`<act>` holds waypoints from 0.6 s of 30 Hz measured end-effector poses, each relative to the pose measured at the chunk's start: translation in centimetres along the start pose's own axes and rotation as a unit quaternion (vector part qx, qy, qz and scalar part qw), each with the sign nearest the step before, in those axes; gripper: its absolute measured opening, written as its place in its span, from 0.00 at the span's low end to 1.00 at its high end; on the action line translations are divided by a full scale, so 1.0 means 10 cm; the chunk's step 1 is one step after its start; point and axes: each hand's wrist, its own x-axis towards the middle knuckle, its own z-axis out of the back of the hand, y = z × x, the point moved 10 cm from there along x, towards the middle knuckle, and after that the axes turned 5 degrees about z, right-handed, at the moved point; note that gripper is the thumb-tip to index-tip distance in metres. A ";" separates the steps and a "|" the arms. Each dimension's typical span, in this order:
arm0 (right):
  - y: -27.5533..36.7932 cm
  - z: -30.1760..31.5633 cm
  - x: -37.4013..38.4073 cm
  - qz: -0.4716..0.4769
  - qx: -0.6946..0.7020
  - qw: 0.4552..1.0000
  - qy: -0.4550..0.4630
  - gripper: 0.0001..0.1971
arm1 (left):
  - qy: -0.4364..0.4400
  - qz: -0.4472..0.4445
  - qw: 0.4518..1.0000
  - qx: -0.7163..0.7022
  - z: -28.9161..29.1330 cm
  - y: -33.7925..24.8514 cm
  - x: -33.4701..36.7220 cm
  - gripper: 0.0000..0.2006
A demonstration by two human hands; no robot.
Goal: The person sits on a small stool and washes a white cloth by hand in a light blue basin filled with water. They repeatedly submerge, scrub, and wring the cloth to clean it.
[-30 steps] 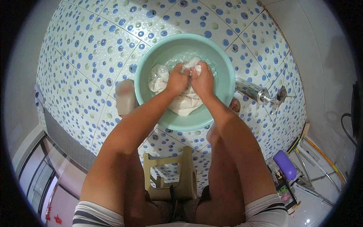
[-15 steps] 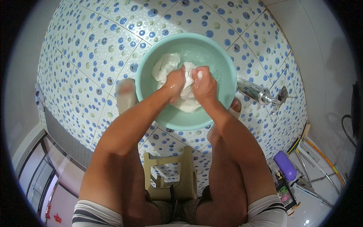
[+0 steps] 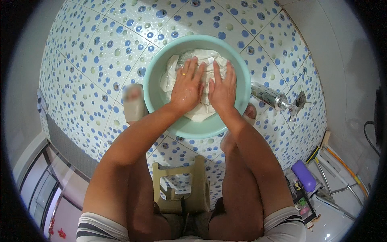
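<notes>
A wet, off-white cloth [image 3: 200, 113] lies spread in a pale green round basin [image 3: 148, 76] with water in it. Whether it is a garment I cannot make out. My left hand [image 3: 187, 88] rests flat on the cloth, fingers stretched forward, a ring on one of them. Beside it my right hand [image 3: 222, 87] also lies open on the cloth, fingers spread. Both palms face down and hide the middle of the fabric. The basin stands on the floor between my feet.
A beige plastic stool [image 3: 197, 181] is close below the basin. To the right, a shiny metal cylinder [image 3: 268, 96] lies near a floor drain [image 3: 300, 100]. A purple container [image 3: 303, 176] and a black rack [image 3: 300, 198] stand at the lower right. The floor has dotted tiles [image 3: 117, 52].
My hands were closed round a bunched part of the cloth. They have let go and opened flat on it, and the cloth now lies more spread out toward the far side.
</notes>
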 end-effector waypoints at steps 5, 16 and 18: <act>-0.01 -0.38 0.03 0.067 -0.097 0.991 0.064 0.31 | 0.091 0.014 0.991 0.099 -0.40 0.12 -0.02 0.32; -0.22 -0.24 0.04 -0.053 0.082 0.995 -0.011 0.26 | 0.071 0.173 0.969 -0.161 -0.22 0.72 0.13 0.22; -0.32 -0.23 0.04 -0.082 0.082 0.993 0.018 0.25 | 0.121 0.135 0.981 -0.062 -0.18 0.68 0.24 0.19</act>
